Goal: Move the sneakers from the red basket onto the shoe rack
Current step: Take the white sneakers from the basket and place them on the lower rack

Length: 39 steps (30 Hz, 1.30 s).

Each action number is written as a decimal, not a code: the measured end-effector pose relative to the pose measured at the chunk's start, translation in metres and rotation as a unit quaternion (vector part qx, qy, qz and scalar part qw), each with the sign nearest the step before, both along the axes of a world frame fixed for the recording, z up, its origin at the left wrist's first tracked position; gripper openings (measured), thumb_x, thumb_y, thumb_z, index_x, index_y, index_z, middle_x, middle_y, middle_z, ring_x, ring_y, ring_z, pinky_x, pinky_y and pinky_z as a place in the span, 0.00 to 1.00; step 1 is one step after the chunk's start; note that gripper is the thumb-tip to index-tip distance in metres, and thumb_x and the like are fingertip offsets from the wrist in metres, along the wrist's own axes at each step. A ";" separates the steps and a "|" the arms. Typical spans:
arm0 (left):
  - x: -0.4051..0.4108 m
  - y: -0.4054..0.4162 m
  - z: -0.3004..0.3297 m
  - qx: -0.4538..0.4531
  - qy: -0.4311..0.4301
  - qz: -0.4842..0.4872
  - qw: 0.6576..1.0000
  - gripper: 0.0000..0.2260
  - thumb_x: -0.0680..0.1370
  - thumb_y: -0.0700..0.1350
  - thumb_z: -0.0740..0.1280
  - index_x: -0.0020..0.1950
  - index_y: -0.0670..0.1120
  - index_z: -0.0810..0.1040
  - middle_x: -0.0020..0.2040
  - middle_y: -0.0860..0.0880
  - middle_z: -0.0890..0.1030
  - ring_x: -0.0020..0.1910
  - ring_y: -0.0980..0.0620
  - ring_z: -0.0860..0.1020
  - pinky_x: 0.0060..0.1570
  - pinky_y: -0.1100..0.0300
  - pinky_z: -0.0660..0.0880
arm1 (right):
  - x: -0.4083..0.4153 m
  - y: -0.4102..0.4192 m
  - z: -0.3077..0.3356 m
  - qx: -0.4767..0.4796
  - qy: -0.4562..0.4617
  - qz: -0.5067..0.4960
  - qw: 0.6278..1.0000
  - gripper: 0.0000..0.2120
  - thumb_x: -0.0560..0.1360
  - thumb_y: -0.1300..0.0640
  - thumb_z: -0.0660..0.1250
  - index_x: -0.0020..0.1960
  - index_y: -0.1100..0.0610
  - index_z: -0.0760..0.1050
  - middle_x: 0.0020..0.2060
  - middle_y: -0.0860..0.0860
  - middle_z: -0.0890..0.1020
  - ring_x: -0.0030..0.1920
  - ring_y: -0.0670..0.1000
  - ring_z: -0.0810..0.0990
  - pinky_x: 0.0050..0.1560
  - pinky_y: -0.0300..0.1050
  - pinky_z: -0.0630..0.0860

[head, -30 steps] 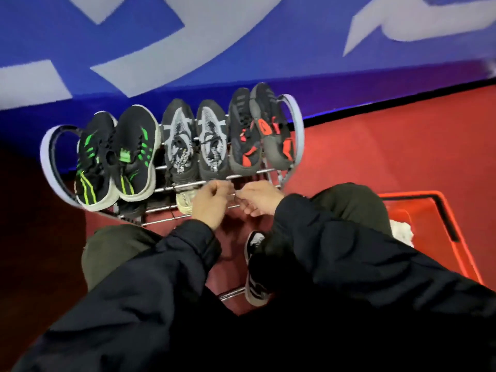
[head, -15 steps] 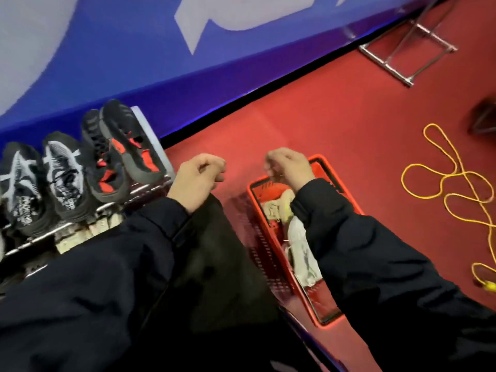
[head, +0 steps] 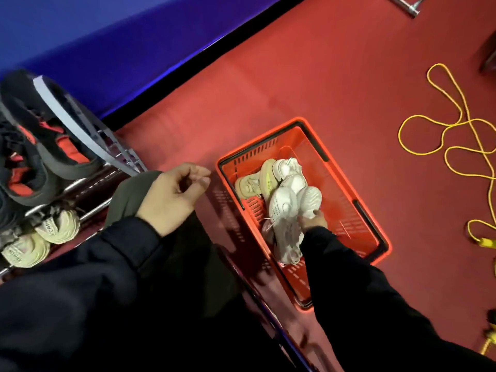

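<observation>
since the earlier frame: right hand [head: 312, 220] has dropped into the red basket [head: 346, 183], slotted plastic, centre right; fingers among white knit sneakers [head: 290, 208], grip hard to make out. beige pair [head: 259, 181] beside them. left hand [head: 174, 194] loosely curled, empty. shoe rack [head: 88, 135], metal bars, cut off at left, carries black-red sneakers [head: 40, 146].

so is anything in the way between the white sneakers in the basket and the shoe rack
Only the person's own body. The right hand is already on the white sneakers in the red basket; the knee and left hand lie between the basket and the shoe rack. The floor between is otherwise bare.
</observation>
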<state>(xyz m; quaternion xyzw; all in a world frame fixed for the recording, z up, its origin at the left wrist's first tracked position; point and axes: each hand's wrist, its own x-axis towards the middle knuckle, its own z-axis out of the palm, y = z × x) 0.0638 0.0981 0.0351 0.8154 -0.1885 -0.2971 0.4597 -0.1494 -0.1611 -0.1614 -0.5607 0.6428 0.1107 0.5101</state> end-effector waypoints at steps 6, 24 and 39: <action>0.001 -0.007 0.006 0.004 -0.002 -0.007 1.000 0.11 0.75 0.51 0.66 0.52 0.47 0.81 0.50 0.44 0.84 0.47 0.55 0.78 0.56 0.59 0.73 | -0.030 0.016 -0.080 0.027 0.016 -0.094 0.995 0.42 0.58 0.56 0.83 0.66 0.55 0.65 0.49 0.59 0.80 0.50 0.60 0.83 0.51 0.45 0.82; -0.007 -0.032 0.002 0.023 -0.006 -0.021 0.999 0.13 0.72 0.58 0.66 0.52 0.54 0.81 0.50 0.41 0.83 0.53 0.40 0.80 0.61 0.52 0.74 | 0.005 -0.028 -0.085 -0.103 0.005 0.031 0.994 0.66 0.55 0.32 0.79 0.80 0.45 0.41 0.79 0.58 0.51 0.79 0.60 0.54 0.76 0.60 0.58; -0.006 -0.039 -0.004 0.033 0.009 -0.016 0.999 0.14 0.70 0.58 0.66 0.51 0.53 0.81 0.51 0.44 0.84 0.53 0.41 0.80 0.63 0.45 0.75 | 0.001 -0.031 -0.029 -0.283 0.069 0.112 0.950 0.48 0.53 0.37 0.78 0.64 0.57 0.62 0.57 0.59 0.75 0.57 0.62 0.75 0.59 0.59 0.75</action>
